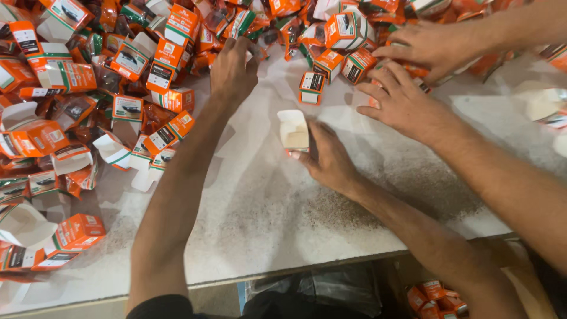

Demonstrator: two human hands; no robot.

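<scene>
Hundreds of small orange cartons (71, 77) lay heaped beyond and left of the left hand (233, 71), whose fingers were closed into the pile's edge on something I could not make out. The right hand (328, 159) pinched an open, unfolded carton (293, 130) over the bare worktop (266, 201). By my judgement, filling came next. A co-worker's hands (413, 77) crowded the right; free room lay toward the near edge.
</scene>
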